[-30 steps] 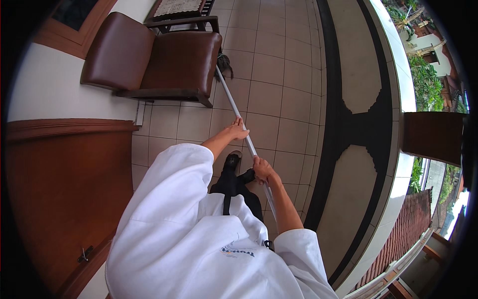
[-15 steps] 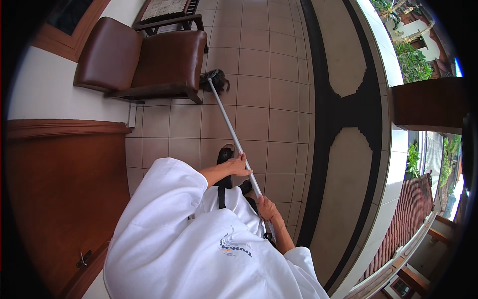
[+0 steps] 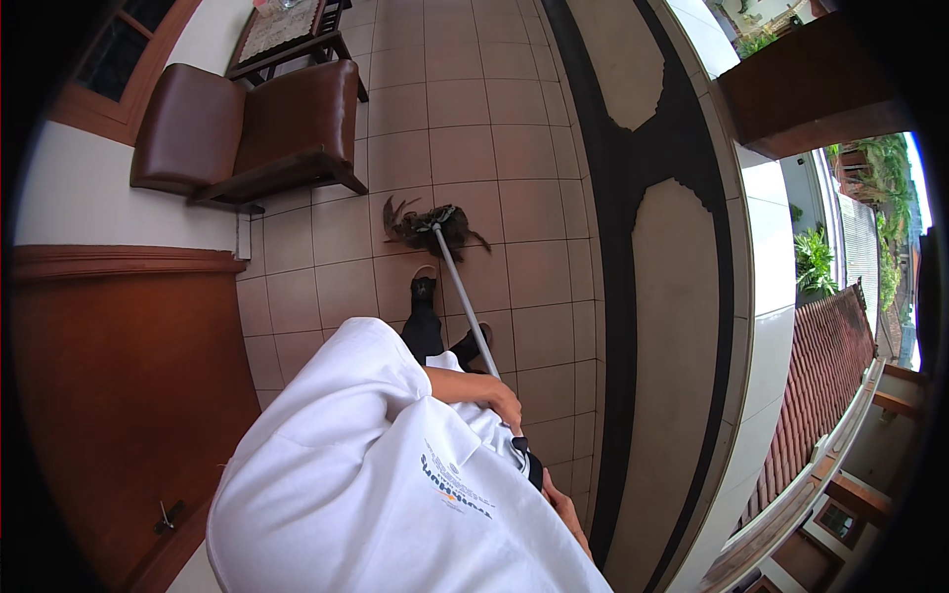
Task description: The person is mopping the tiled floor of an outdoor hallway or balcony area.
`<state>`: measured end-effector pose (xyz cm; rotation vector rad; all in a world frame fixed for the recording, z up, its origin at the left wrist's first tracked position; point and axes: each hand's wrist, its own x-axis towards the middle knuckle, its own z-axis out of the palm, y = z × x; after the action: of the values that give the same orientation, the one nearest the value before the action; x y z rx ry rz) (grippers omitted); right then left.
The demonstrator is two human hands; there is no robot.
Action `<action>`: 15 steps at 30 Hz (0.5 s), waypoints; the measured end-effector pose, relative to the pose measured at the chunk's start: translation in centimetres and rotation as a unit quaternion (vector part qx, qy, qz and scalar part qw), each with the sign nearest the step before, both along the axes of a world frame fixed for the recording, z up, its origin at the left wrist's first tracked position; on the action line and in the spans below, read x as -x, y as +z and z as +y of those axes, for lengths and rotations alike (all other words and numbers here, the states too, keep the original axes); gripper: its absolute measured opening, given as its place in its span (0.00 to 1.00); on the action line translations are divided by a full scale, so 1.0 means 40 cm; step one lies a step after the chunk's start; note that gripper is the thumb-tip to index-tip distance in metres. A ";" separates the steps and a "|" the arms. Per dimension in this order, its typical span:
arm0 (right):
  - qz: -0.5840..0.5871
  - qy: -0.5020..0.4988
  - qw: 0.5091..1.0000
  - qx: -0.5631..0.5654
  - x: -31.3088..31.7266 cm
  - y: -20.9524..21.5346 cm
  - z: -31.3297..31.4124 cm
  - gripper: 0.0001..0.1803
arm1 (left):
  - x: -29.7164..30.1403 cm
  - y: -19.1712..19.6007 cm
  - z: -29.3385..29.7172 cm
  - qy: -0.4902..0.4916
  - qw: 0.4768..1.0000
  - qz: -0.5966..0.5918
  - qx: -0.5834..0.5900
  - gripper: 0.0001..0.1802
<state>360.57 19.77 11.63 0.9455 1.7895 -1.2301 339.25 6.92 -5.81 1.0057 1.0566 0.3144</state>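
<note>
Mop handle runs from both clenched hands up toward twelve o'clock, its dark stringy head resting on the tiled floor. Left hand grasps the shaft midway; right hand grips its black end at five o'clock.

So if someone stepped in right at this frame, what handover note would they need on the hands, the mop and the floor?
Left hand: grip closed around the mop handle, midway up the shaft.
Right hand: holds the handle's dark upper end, close to the body.
Mop head: down on the tiled floor, just ahead of the feet, clear of the brown chair.
Done: cannot tell which tiles are already mopped.
Left: cannot tell; no wet patches are visible.
</note>
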 end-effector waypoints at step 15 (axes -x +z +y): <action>0.002 -0.026 0.997 0.071 0.659 -0.296 -0.260 0.22 | 0.450 -0.139 -0.293 0.341 0.865 0.342 0.139 0.56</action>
<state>334.20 9.39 -0.20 0.9137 1.6656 -1.3749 321.24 -4.79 -11.37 0.4346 2.0498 0.3668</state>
